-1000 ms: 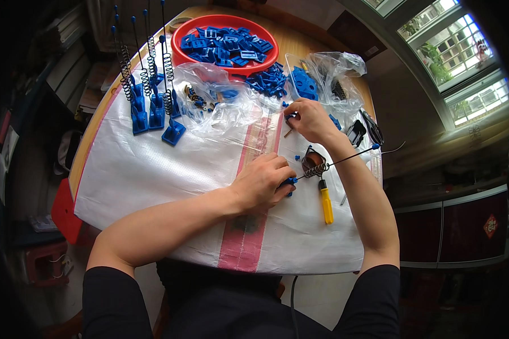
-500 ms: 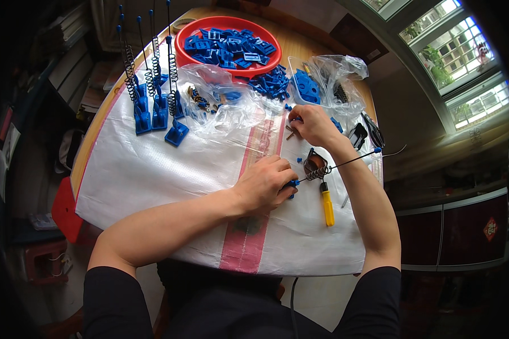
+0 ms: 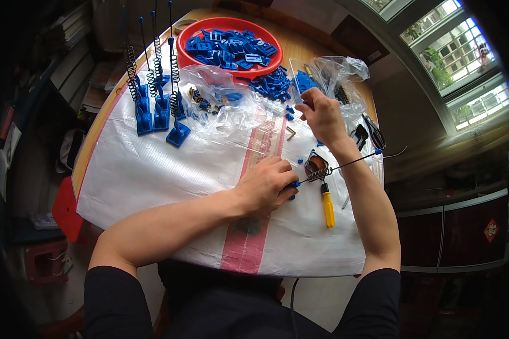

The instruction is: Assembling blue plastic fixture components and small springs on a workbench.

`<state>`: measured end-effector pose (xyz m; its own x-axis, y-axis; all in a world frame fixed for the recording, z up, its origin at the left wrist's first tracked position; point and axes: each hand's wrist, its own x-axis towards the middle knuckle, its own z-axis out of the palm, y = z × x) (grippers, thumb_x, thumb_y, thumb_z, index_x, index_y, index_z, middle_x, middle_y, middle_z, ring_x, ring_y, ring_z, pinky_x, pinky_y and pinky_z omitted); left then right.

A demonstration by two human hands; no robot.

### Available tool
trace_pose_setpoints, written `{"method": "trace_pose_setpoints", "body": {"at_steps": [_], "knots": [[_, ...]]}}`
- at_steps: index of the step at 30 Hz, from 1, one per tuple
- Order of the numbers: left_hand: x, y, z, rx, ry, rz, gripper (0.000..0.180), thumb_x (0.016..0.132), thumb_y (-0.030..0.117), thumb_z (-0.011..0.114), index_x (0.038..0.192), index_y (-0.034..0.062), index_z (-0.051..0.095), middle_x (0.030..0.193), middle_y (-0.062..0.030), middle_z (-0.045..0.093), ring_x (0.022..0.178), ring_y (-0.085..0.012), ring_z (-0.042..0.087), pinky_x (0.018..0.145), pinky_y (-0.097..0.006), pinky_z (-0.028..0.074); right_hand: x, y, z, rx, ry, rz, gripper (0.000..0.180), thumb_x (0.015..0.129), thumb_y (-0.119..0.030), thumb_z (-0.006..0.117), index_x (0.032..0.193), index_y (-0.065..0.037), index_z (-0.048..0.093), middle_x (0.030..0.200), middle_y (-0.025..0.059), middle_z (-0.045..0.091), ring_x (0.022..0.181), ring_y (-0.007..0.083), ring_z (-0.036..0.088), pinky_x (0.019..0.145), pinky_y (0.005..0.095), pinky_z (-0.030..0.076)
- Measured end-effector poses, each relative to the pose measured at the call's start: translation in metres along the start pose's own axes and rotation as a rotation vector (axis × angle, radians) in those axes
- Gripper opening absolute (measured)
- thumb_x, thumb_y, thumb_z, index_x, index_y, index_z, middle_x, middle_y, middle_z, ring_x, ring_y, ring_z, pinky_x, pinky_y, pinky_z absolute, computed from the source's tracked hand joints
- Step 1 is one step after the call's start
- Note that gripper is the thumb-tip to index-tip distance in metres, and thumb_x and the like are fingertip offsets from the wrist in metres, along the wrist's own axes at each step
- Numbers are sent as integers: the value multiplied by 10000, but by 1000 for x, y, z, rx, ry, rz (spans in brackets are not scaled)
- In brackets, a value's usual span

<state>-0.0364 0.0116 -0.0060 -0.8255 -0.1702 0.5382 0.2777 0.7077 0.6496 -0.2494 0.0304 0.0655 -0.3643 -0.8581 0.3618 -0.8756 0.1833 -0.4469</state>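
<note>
My left hand (image 3: pixel 267 183) rests on the white woven sheet (image 3: pixel 152 181), its fingers closed on a blue plastic base that is mostly hidden under them. From that base a black spring rod (image 3: pixel 320 174) points right, ending in a thin wire past a small blue bead (image 3: pixel 378 152). My right hand (image 3: pixel 324 116) is raised beside the clear tray of blue parts (image 3: pixel 304 82). Its thumb and forefinger are pinched together; what sits between them is too small to tell. Small blue pieces (image 3: pixel 289 113) and brass-coloured bent pins (image 3: pixel 290 133) lie just left of it.
A yellow-handled screwdriver (image 3: pixel 328 209) lies beside a brown roll (image 3: pixel 315 164). Further back are a red basin (image 3: pixel 181 51) of blue plates, a pile of blue clips (image 3: pixel 272 85) and clear plastic bags (image 3: pixel 226 121). Finished-looking blue bases with upright springs (image 3: pixel 162 113) stand at left.
My right hand has lifted away from the brass-coloured pins toward the clear tray, uncovering the small blue pieces. My left hand stays on the base.
</note>
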Motion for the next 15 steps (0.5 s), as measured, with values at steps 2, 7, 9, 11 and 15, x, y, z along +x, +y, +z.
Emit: {"method": "trace_pose_setpoints", "body": {"at_steps": [2,7,9,11,15], "knots": [[0,0,0,6,0,-2,216,769,96,732,970,36,675,926,-105,616,922,-292,589,827,-399,480,-3,-12,-22,99,31,100,164,865,-99,702,977,17,667,774,164,702,688,218,708,614,313,536],[1,-1,1,0,1,5,210,767,96,732,965,47,679,933,-103,616,920,-294,591,820,-395,475,-33,-9,-61,216,312,75,182,922,-109,663,1062,4,695,751,48,682,604,78,601,560,229,479],[1,-1,1,2,-1,11,228,769,89,723,986,46,668,934,-105,614,921,-295,591,820,-394,474,-57,-17,-71,402,376,56,217,930,-116,668,1105,12,665,816,42,679,628,81,597,565,221,473],[2,1,1,2,-8,23,263,773,75,705,1026,37,646,933,-112,611,922,-296,590,824,-395,472,-85,-26,-77,530,472,98,205,925,-124,686,1073,6,629,814,47,667,640,74,594,570,197,468],[5,8,-3,-6,97,54,367,759,30,671,1110,15,565,911,-127,597,894,-284,587,790,-379,479,-127,-28,-78,634,505,123,126,918,-72,682,1009,-1,633,801,30,653,651,55,587,574,177,456]]}}
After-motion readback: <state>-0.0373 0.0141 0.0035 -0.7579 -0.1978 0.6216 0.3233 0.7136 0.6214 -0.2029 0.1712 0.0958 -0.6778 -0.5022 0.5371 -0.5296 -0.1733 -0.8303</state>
